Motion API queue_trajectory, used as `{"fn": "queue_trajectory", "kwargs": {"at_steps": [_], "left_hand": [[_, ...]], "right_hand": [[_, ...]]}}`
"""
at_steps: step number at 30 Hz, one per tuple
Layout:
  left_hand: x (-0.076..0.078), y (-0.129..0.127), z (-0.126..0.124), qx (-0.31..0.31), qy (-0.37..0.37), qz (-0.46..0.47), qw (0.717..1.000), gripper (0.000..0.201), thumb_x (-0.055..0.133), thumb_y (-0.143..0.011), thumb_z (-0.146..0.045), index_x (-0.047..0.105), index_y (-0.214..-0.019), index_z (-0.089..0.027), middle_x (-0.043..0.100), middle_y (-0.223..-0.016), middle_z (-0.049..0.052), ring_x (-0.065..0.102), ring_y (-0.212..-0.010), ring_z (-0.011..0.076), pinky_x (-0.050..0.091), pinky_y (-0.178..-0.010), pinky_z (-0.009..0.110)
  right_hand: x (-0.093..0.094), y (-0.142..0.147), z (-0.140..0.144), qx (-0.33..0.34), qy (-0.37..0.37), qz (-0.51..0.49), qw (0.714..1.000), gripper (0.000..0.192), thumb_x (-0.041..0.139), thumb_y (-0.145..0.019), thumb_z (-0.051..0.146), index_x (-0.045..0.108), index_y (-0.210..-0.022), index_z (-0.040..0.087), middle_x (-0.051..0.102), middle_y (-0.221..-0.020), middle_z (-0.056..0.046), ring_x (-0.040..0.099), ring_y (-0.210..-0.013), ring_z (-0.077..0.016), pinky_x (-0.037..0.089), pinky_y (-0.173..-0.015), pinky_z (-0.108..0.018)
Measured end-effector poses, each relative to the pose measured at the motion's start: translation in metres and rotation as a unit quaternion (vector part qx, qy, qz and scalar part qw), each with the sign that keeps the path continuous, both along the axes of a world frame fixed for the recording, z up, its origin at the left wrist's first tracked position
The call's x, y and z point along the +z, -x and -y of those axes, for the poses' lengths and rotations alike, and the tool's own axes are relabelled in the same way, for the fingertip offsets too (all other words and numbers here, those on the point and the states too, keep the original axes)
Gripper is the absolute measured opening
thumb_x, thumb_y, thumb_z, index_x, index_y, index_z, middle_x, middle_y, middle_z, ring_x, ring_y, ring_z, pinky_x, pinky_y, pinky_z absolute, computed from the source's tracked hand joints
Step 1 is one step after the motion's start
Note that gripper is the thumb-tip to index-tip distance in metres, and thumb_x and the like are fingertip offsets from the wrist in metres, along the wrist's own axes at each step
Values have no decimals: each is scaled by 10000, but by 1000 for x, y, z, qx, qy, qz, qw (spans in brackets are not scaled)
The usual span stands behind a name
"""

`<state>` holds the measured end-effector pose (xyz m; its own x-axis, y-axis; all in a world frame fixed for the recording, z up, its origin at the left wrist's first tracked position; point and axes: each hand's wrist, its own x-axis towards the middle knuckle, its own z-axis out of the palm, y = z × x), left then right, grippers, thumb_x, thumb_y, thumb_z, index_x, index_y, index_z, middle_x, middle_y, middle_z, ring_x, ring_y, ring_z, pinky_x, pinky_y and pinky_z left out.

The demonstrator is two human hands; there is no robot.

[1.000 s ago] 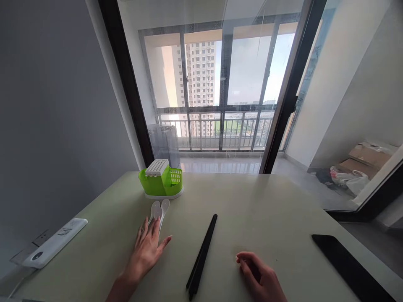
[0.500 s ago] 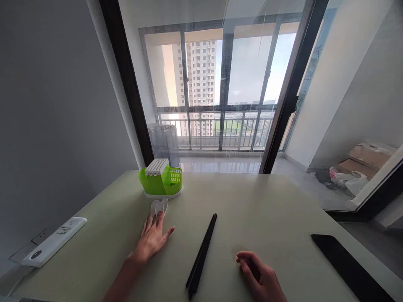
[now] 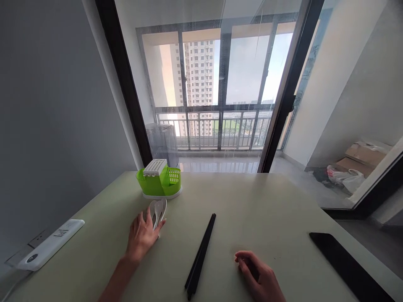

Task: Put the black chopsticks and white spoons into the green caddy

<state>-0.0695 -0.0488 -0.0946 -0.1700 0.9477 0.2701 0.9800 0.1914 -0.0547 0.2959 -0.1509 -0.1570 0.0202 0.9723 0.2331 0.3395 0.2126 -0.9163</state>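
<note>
Head view: left hand (image 3: 142, 235) closes its fingers around the handles of white spoons (image 3: 157, 208) on the surface (image 3: 252, 209), near a green caddy (image 3: 160, 182). Right hand (image 3: 260, 279) rests loosely curled, empty, beside black chopsticks (image 3: 200, 255).

A: Where is the table (image 3: 252, 209) bare?
B: A wide stretch between the chopsticks (image 3: 200, 254) and the phone (image 3: 349, 264).
A: And on the left?
B: Tighter: the green caddy (image 3: 159, 183) stands just behind the spoons (image 3: 157, 209), and a power strip (image 3: 47, 245) lies at the left edge.
</note>
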Motion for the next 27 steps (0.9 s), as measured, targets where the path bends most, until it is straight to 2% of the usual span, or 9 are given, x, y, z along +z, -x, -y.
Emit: {"fn": "queue_trajectory", "kwargs": {"at_steps": [4,10,15,20,23,27], "left_hand": [[5,-6,-4,44,16,-16,999,787,365,-958,-585,410,-1424,48,599,-1176,312,605,-1071,390,459,-889,478],[1,-12,-20,74,39,-30,996,750,467,-943,-541,439,-1402,51,620,-1127,300,632,-1039,379,480,-830,446],[-2,-15,-25,60,43,-59,996,543,489,-965,-381,532,-1324,25,656,-1048,263,670,-960,359,494,-811,444],[-10,-9,-23,20,46,-76,996,364,428,-988,-244,628,-1196,-22,663,-1032,226,687,-933,324,501,-792,390],[-17,-5,-22,-4,34,-95,995,363,338,-1005,-194,668,-1077,-61,665,-1011,201,687,-903,294,495,-792,370],[-24,-3,-22,-29,24,-104,994,373,303,-1005,-170,671,-1034,-118,672,-998,164,672,-903,271,488,-799,361]], "right_hand": [[-5,6,0,-25,-5,-23,999,362,536,-911,550,696,-891,226,734,-800,-28,682,-663,-163,535,-635,-218],[-9,9,-1,-38,9,-14,999,398,496,-918,575,686,-899,226,726,-804,-34,659,-652,-168,511,-627,-231],[-8,6,-2,-15,20,-6,1000,401,504,-916,581,690,-914,225,736,-828,-50,675,-692,-187,521,-649,-244],[-10,10,-2,-38,12,-12,999,409,485,-919,588,681,-910,230,727,-817,-42,654,-664,-181,507,-644,-251],[-11,11,-2,-37,5,-19,999,398,492,-919,576,682,-905,227,727,-814,-47,661,-682,-189,508,-654,-258],[-11,8,-4,-37,-3,-33,999,372,514,-918,552,692,-899,226,731,-818,-50,675,-691,-192,516,-653,-255]]}}
